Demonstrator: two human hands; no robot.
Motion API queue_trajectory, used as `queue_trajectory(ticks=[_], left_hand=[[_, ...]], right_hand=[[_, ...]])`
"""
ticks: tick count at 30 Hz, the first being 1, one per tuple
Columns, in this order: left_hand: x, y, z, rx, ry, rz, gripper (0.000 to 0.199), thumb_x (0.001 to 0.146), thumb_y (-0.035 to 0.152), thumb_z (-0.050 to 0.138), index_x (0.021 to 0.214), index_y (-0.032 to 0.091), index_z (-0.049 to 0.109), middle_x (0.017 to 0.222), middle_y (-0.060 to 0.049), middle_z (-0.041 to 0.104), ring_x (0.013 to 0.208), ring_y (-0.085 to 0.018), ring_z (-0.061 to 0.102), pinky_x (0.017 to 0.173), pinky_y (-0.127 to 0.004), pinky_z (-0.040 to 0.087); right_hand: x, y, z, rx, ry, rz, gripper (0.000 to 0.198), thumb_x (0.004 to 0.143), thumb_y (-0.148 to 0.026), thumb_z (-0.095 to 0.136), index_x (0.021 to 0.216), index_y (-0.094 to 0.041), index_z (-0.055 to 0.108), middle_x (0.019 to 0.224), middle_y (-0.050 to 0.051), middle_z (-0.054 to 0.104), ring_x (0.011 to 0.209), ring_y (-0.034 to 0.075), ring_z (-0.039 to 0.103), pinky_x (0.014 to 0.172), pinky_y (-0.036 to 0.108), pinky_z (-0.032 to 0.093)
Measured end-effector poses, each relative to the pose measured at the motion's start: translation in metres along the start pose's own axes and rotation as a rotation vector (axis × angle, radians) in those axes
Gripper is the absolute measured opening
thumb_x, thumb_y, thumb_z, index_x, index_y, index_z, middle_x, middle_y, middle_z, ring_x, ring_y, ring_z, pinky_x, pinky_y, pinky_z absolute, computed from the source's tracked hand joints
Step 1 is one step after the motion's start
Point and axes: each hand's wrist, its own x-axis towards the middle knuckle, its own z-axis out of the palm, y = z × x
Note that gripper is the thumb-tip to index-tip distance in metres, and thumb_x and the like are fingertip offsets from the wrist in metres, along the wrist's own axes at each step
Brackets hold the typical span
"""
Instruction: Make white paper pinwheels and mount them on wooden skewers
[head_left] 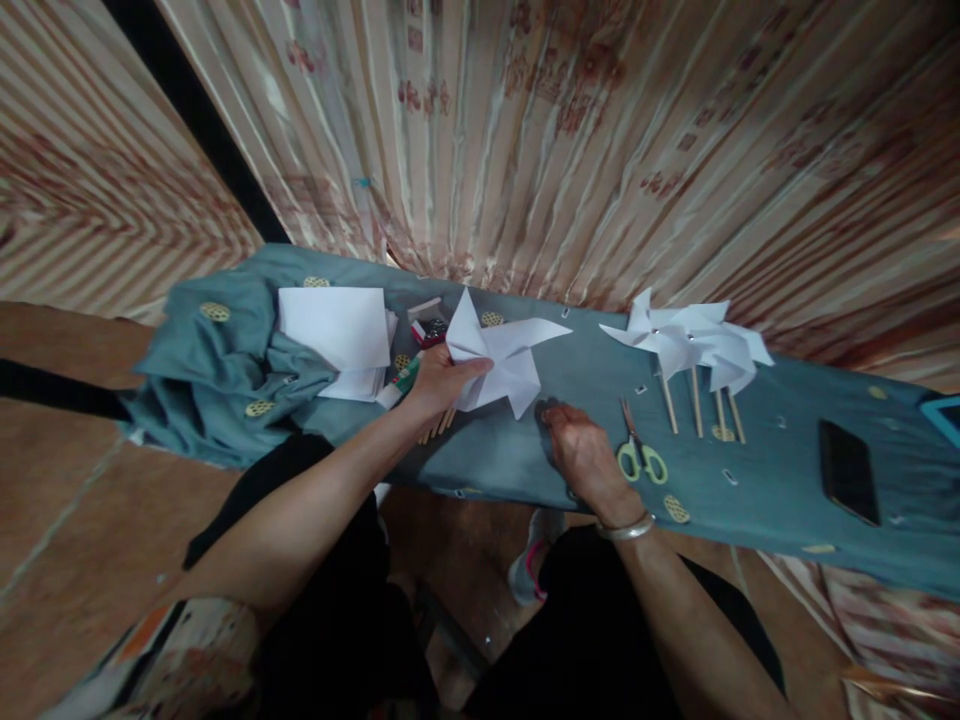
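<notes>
My left hand (442,382) grips a white paper pinwheel (514,365), its thumb pressed on the folded middle. No stick shows on this pinwheel. Just right of it, close to the cloth, my right hand (581,448) is closed with its fingertips together; whatever they may hold is too small to make out. Behind my left hand stands a small open red-and-white box (429,330) with dark little pieces inside. A green-and-white tube (405,382) lies beside my left wrist, and several wooden sticks (439,428) stick out from beneath it.
White paper sheets (337,325) are stacked at the left by bunched cloth (217,360). Green-handled scissors (636,460) lie right of my right hand. Farther right are several pinwheels on sticks (694,345), a dark phone (847,470) and a blue-edged object (945,415). A curtain (480,150) hangs behind.
</notes>
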Motion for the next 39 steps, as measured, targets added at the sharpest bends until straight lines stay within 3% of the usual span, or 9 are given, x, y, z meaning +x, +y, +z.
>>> queue_trajectory(ticks=[5,9,14,17,22,31,39], left_hand=[[-0.001,-0.002,0.002,0.027,0.000,0.001,0.041,0.039,0.030,0.091,0.069,0.013,0.070,0.067,-0.001,0.071,0.062,-0.016,0.061,0.064,-0.030,0.050],[-0.001,-0.008,0.005,0.032,-0.038,0.007,0.034,0.048,0.028,0.086,0.074,0.013,0.071,0.070,0.000,0.071,0.060,-0.014,0.060,0.060,-0.027,0.048],[-0.005,-0.012,0.011,0.010,-0.128,0.014,0.032,0.053,0.026,0.084,0.079,0.012,0.072,0.073,-0.002,0.073,0.061,-0.014,0.061,0.062,-0.026,0.049],[-0.011,-0.009,0.013,0.008,-0.163,-0.002,0.030,0.055,0.025,0.083,0.080,0.011,0.072,0.070,-0.001,0.072,0.058,-0.012,0.060,0.059,-0.025,0.048],[-0.016,-0.005,0.013,0.009,-0.174,0.004,0.029,0.056,0.024,0.084,0.080,0.011,0.073,0.069,-0.001,0.071,0.057,-0.012,0.059,0.057,-0.024,0.047],[-0.017,-0.004,0.010,-0.008,-0.177,0.032,0.024,0.057,0.022,0.082,0.076,0.011,0.071,0.067,0.000,0.069,0.058,-0.011,0.058,0.058,-0.023,0.046],[-0.018,-0.003,0.011,-0.008,-0.149,0.039,0.026,0.055,0.024,0.083,0.074,0.012,0.071,0.068,-0.001,0.070,0.059,-0.013,0.060,0.059,-0.025,0.047]], right_hand=[[0.002,0.007,-0.012,0.240,0.090,0.036,0.022,0.090,-0.011,0.043,0.091,-0.018,0.064,0.098,0.013,0.072,0.090,0.026,0.068,0.080,0.037,0.053],[0.008,-0.001,-0.042,0.485,0.308,0.103,0.009,0.090,-0.025,0.057,0.088,-0.023,0.066,0.124,0.009,0.066,0.112,0.025,0.064,0.098,0.043,0.049],[0.022,-0.027,-0.055,0.648,0.429,0.126,0.007,0.084,-0.030,0.065,0.081,-0.025,0.069,0.149,0.002,0.047,0.143,0.027,0.036,0.117,0.055,0.027],[0.031,-0.040,-0.047,0.696,0.436,0.137,0.007,0.084,-0.028,0.065,0.079,-0.025,0.070,0.153,0.000,0.042,0.149,0.028,0.024,0.120,0.056,0.020],[0.037,-0.048,-0.038,0.735,0.436,0.166,0.007,0.083,-0.026,0.065,0.079,-0.025,0.071,0.154,-0.001,0.041,0.151,0.027,0.020,0.121,0.054,0.019],[0.042,-0.045,-0.032,0.797,0.411,0.168,0.007,0.082,-0.028,0.067,0.082,-0.023,0.073,0.153,0.003,0.044,0.149,0.028,0.025,0.121,0.055,0.016],[0.043,-0.043,-0.031,0.804,0.370,0.202,0.008,0.082,-0.029,0.067,0.084,-0.024,0.072,0.151,0.004,0.045,0.146,0.027,0.032,0.120,0.054,0.020]])
